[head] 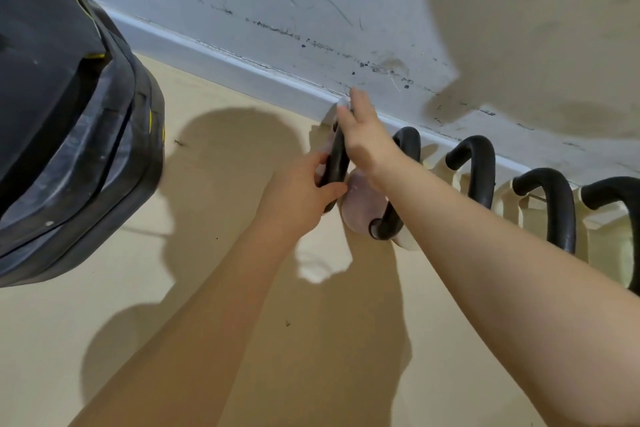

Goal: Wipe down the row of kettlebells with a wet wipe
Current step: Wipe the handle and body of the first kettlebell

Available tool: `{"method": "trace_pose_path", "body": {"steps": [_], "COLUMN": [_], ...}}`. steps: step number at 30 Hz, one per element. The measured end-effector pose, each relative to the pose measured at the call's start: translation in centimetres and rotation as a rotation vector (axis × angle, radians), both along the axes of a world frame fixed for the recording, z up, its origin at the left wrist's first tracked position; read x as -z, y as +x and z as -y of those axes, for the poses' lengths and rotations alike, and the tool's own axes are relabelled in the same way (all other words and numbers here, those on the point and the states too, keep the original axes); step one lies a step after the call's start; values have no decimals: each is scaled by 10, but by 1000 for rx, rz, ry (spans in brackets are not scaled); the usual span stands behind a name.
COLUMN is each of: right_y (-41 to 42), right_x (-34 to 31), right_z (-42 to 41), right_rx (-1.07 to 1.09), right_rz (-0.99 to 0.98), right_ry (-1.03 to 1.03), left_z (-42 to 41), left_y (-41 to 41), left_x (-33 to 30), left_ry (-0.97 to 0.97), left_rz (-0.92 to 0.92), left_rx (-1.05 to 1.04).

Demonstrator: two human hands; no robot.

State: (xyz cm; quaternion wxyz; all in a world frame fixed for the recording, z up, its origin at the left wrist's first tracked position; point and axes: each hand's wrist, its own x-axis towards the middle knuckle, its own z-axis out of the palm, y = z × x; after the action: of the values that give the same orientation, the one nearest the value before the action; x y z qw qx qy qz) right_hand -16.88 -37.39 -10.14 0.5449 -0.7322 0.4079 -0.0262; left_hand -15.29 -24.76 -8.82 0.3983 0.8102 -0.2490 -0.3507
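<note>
Bare forearms are stretched over the floor [242, 340]. Left hand [298, 194] fingers are curled round the first kettlebell's handle [336, 163]; a wet wipe [343, 104] is pressed there under straight right hand [363, 139] fingers, by the baseboard [242, 69].

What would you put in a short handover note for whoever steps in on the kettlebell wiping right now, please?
Left hand: grips the black handle of the leftmost kettlebell, steadying it.
Right hand: fingers straight, pressing the wet wipe against the top of that handle.
Other kettlebells stand in a row to the right along the wall, untouched by either hand.
Done: cannot tell from this view which are already wiped.
Left: finish this handle and its pale body, then check the rest of the row.
</note>
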Motion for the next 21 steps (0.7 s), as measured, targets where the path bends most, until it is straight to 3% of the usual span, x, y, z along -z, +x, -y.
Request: {"method": "trace_pose_path", "body": {"steps": [3,7,10,15,18,21], "right_y": [16,21,23,-4,-27,-45], "right_x": [-4,-12,-10,6,-6,-36], "right_z": [14,22,16,-2,-13,-16], "right_rx": [522,564,342,27,-156,-49], "right_rz": [39,51,9,155,175,266], "right_ry": [507,637,326,-184,-150,-63], "left_z": [6,6,6,0,0,-2], "left_y": [0,8,7,-8,-10,-16], "left_x": [-1,-3,-2,-1,-2,-3], "left_ry": [78,153,161,110,88,95], "left_rz": [112,56,39,118,98,118], "left_rx": [74,117,103,45,15,-22]}}
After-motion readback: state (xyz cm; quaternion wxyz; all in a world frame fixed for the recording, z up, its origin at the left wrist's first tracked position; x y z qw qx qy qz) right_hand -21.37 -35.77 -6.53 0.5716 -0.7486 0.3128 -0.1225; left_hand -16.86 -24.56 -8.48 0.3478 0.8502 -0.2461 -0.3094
